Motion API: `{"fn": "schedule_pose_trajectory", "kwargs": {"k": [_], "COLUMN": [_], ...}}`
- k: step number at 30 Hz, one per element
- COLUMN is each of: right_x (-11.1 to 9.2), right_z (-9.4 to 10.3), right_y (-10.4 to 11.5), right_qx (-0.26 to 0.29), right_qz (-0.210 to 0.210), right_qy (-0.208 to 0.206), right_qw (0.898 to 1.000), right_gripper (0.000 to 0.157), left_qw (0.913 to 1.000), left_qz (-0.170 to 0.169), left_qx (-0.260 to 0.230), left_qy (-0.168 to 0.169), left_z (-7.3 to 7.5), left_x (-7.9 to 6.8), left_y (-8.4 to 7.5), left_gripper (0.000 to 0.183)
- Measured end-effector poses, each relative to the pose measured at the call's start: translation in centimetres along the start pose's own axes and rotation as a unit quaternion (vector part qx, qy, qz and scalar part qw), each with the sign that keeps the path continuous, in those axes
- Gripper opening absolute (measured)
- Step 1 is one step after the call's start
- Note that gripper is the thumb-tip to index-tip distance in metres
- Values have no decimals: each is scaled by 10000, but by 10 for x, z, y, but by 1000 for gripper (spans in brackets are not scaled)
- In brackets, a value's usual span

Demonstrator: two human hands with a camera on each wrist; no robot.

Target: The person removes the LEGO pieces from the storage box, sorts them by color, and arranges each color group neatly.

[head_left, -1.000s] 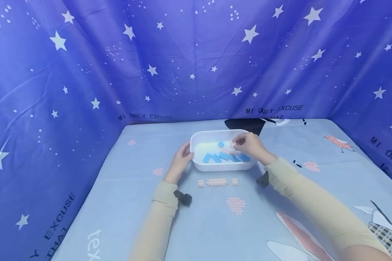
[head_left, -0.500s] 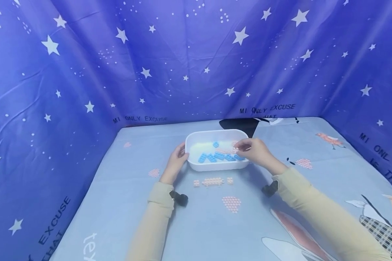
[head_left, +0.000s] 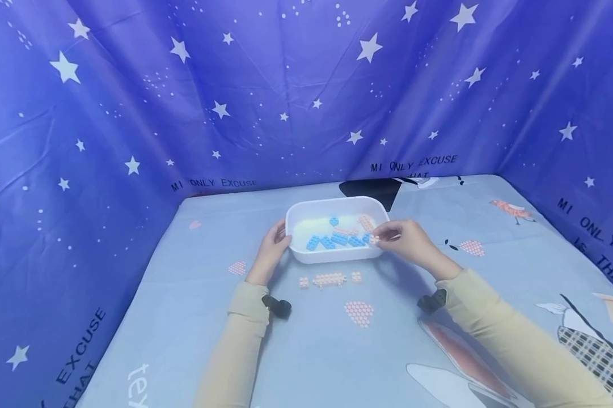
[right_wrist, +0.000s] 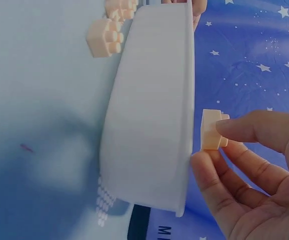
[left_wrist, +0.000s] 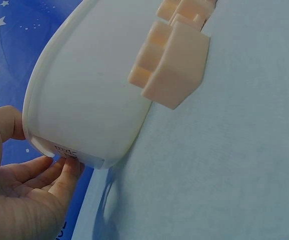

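Note:
A white plastic tub (head_left: 337, 255) holds several blue building blocks (head_left: 339, 238) and a few peach ones (head_left: 366, 221). My left hand (head_left: 272, 249) grips the tub's left end, thumb at the rim and fingers under its lip, as the left wrist view shows. Between thumb and fingers my right hand (right_wrist: 254, 165) pinches a small peach building block (right_wrist: 212, 130), held just above the rim at the tub's right end. In front of the tub, a longer peach block assembly (head_left: 329, 279) lies between two small peach blocks, one at left (head_left: 303, 282) and one at right (head_left: 356, 276).
A pale blue cloth with printed hearts, a bird and other figures covers the table (head_left: 194, 328). Behind it and at both sides hangs a blue curtain (head_left: 265, 85) with white stars. A dark wrist camera (head_left: 278, 306) sits at the left cuff, another (head_left: 432, 301) at the right.
My right hand has drawn back from inside the tub toward its near right rim, now with a peach block showing in its fingertips. The left hand stays on the tub. The head view has shifted slightly.

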State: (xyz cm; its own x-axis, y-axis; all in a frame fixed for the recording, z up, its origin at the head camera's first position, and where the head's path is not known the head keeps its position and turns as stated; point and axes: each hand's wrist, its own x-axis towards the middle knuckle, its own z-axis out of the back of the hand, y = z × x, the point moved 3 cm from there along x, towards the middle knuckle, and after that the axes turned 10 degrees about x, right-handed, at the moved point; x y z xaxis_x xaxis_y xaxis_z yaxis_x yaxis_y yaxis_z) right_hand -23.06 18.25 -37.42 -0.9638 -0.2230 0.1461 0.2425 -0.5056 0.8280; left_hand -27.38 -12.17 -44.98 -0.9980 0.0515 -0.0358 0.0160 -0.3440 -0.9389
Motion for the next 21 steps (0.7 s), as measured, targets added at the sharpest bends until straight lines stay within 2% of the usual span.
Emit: {"fn": "schedule_pose_trajectory", "kwargs": {"k": [12, 21], "right_x": [-11, -24], "right_z": [-4, -11], "right_y": [-13, -21], "right_qx": [303, 249], "right_qz": [-129, -119], "right_qy": [219, 301], "right_qw": [9992, 9992], "right_gripper": [18, 20], "left_qw": [9999, 9998], "left_qz": [-30, 39], "left_qx": [-118, -188], "left_qy": [39, 38], "left_z": [0, -1], "left_x": [0, 1], "left_y": [-5, -2], "left_gripper": [56, 55]}}
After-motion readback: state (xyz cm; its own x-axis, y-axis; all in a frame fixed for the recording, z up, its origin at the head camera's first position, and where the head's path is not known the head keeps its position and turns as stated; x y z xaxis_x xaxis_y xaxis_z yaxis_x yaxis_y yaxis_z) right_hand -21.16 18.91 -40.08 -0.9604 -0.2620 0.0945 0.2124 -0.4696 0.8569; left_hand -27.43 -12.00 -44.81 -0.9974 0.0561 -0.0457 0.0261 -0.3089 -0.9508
